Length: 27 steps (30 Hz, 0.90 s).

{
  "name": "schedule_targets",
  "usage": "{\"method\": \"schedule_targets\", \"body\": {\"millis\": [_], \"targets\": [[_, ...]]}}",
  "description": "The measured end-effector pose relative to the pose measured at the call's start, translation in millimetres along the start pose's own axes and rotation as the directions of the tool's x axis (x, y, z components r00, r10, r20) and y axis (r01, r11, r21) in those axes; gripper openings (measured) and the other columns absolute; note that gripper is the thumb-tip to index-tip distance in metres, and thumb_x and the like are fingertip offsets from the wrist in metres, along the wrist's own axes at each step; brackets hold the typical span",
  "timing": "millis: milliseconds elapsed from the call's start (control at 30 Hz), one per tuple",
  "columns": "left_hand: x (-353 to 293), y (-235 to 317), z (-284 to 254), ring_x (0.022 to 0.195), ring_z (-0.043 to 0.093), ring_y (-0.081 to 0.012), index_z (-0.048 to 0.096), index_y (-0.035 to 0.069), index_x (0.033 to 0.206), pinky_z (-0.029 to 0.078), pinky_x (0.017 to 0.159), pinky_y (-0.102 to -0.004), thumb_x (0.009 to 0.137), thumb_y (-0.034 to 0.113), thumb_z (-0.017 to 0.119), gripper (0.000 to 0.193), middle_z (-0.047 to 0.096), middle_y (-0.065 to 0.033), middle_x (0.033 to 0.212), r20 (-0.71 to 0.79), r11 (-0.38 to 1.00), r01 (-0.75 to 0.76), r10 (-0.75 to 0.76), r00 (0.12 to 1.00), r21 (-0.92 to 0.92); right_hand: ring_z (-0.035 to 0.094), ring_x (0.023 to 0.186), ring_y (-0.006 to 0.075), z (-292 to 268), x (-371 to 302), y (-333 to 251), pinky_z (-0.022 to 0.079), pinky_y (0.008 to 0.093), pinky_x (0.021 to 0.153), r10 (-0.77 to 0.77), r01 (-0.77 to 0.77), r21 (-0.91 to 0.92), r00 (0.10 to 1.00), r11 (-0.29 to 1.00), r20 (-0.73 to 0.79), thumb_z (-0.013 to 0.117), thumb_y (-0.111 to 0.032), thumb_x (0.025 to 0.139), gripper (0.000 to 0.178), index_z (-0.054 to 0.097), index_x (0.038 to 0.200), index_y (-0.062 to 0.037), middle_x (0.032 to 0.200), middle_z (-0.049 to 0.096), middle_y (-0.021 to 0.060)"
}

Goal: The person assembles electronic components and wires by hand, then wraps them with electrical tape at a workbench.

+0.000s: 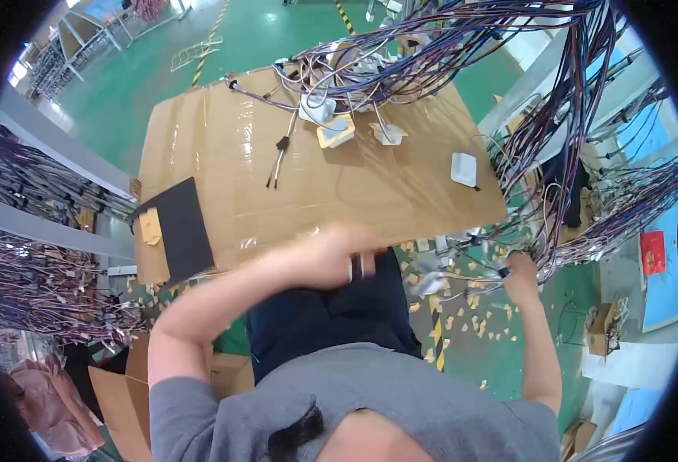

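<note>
My left hand (335,252) is blurred by motion at the front edge of a cardboard-topped table (223,154), above my lap. Its fingers are smeared, and a small dark-and-white shape shows beside them; I cannot make out whether the hand holds it. Off the table's right front corner, my right hand (520,277) is closed round a cable bundle (474,279), where a black piece shows at the fingers. White connector ends of this bundle hang to the left of that hand, partly blurred. On the cardboard lie a wire with a black splitter (282,144) and white-and-yellow pads (335,132).
Thick cable bundles (578,92) hang at the right and across the table's far edge. A black sheet (183,227) with a tan piece (150,226) lies at the left, a white pad (464,169) at the right. Racks of cables (38,285) stand left; scraps litter the green floor.
</note>
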<state>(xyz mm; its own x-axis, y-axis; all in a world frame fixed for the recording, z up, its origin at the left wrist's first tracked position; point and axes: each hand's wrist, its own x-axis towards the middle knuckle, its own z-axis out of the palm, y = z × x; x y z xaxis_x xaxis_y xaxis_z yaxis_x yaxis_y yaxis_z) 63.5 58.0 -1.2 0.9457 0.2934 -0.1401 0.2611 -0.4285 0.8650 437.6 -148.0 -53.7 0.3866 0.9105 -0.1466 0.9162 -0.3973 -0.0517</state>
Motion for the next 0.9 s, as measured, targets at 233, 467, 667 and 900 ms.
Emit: {"method": "schedule_targets", "body": {"millis": [233, 467, 667, 900], "targets": [[117, -101, -89, 0.094, 0.057, -0.0306, 0.061, 0.002, 0.091, 0.044, 0.078, -0.0395, 0.078, 0.015, 0.056, 0.019, 0.059, -0.0176, 0.090, -0.767, 0.914, 0.132, 0.236, 0.597, 0.383, 0.059, 0.092, 0.0160, -8, 48, -88, 0.047, 0.0275, 0.080, 0.264, -0.253, 0.947, 0.944, 0.199, 0.197, 0.047, -0.005, 0.083, 0.027, 0.056, 0.108, -0.0006, 0.099, 0.062, 0.0069], [112, -114, -59, 0.106, 0.047, -0.0311, 0.059, 0.005, 0.097, 0.035, 0.090, -0.0462, 0.069, 0.019, 0.063, 0.031, 0.051, -0.0129, 0.111, -0.762, 0.686, 0.522, 0.073, 0.644, 0.507, 0.060, 0.085, 0.0270, -11, 163, -228, 0.046, 0.0345, 0.076, 0.037, 0.270, 0.584, 0.888, 0.765, -0.459, 0.063, -0.020, 0.073, 0.038, 0.057, 0.107, -0.0046, 0.094, 0.062, 0.0164], [-14, -95, -74, 0.100, 0.050, -0.0264, 0.062, 0.003, 0.072, 0.036, 0.089, -0.0399, 0.067, 0.007, 0.060, 0.007, 0.054, -0.0106, 0.100, -0.736, 0.557, 0.588, 0.065, 0.674, 0.587, 0.060, 0.086, 0.0307, -2, 186, -283, 0.046, 0.0370, 0.075, -0.395, 0.508, 0.579, 0.861, 0.638, -0.321, 0.053, -0.012, 0.075, 0.022, 0.064, 0.093, -0.0050, 0.089, 0.063, 0.0184], [-50, -90, -90, 0.100, 0.052, -0.0345, 0.054, 0.001, 0.107, 0.041, 0.085, -0.0400, 0.074, 0.003, 0.057, 0.033, 0.054, -0.0164, 0.110, -0.685, 0.582, 0.693, -0.294, 0.667, 0.425, 0.061, 0.085, 0.0210, -4, 198, -207, 0.045, 0.0312, 0.074, -0.112, 0.404, 0.812, 0.912, 0.422, -0.395, 0.050, -0.008, 0.076, 0.026, 0.064, 0.097, -0.0038, 0.088, 0.065, 0.0138]]}}
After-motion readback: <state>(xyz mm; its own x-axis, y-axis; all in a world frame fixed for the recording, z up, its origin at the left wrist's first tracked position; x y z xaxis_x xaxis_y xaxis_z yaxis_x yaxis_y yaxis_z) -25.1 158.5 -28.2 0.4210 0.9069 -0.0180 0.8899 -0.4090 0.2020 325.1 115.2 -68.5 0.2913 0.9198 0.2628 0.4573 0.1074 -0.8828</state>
